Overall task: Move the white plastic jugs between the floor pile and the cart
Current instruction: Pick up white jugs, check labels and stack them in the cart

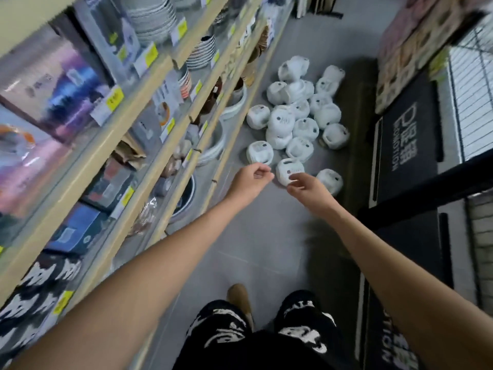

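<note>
Long wooden shelving (80, 169) stacked with plates and boxed goods runs along the left of the pile of white plastic jugs (296, 113). The cart (432, 186), black-framed with wire mesh, stands just right of the pile. The pile lies on the grey floor (266, 236), with jugs heaped against one another and a few loose at its near edge. Both bare arms stretch out toward that near edge. The left hand (252, 177) hovers just short of the pile, its grip loosely curled and holding nothing. The right hand (306, 188) reaches the nearest jug (289, 169), which sits on the floor at the pile's near edge. The fingertips are at its rim, but blur hides whether the grip has closed on it.
</note>
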